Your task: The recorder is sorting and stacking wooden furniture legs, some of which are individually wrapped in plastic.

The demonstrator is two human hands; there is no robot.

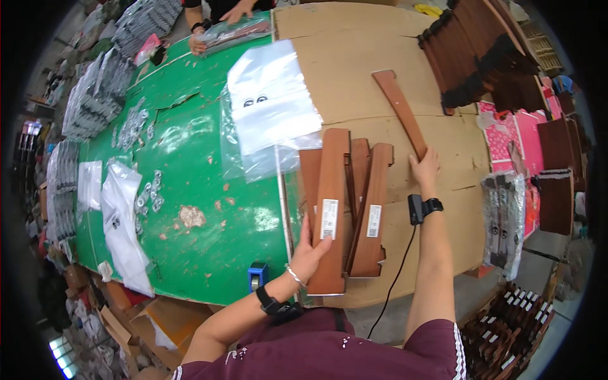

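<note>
My left hand (310, 253) grips the near left edge of a long reddish-brown wooden piece (330, 183) with a white label, thumb on top and fingers at its side. Beside it lies a second labelled wooden piece (375, 190), notched at its ends, with more wooden pieces (359, 166) partly hidden beneath and between them. Out to the right, my right hand (425, 166) is closed round the near end of a slim, curved wooden piece (400, 107), which points away across the cardboard. Whether its far end touches the cardboard I cannot tell.
Clear plastic bags (272, 101) lie on the green tabletop (209, 240) beside the cardboard (354, 57). A blue tape dispenser (257, 276) stands at the near edge. Stacked brown parts (475, 50) rise at the far right. Across the table, another person's hands (237, 12) handle a bagged item.
</note>
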